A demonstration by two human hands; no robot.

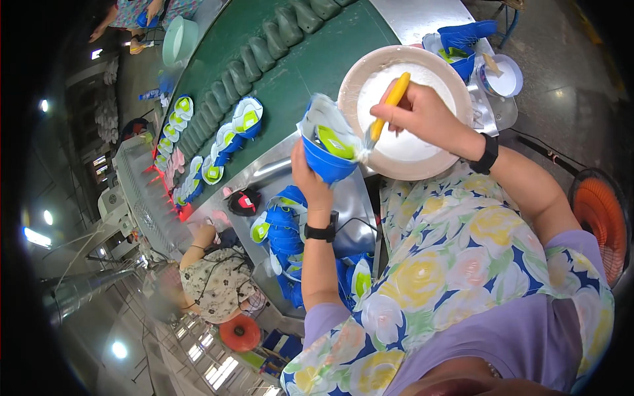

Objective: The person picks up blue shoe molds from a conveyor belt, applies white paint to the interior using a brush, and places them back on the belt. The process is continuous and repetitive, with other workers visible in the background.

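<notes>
Left hand (pixel 308 177) grasps a blue shoe upper (pixel 327 160) by the green table's edge (pixel 281 125). Right hand (pixel 424 116) grips a yellow brush (pixel 397 91) above a basin (pixel 348 99).

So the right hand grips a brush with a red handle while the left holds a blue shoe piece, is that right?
Not quite: in the head view, the brush handle in the right hand is yellow, not red. The left hand does hold a blue shoe piece.
</notes>
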